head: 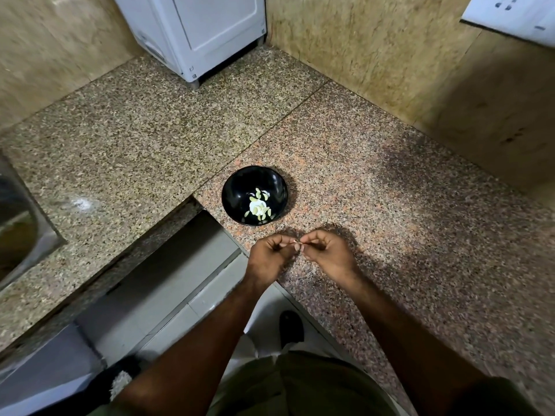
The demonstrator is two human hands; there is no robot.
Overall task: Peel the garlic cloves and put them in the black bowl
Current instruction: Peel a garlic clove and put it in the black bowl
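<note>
I see both hands meeting fingertip to fingertip just above the desk (pixel 405 205). The left hand (pixel 270 255) and the right hand (pixel 326 250) each curl their fingers and pinch a small garlic clove (pixel 296 242) between them; it is mostly hidden. Just beyond the hands sits the black bowl (pixel 237 187), holding a cluster of peeled cloves (pixel 259 207). Farther beyond stands a white appliance (pixel 198 34).
</note>
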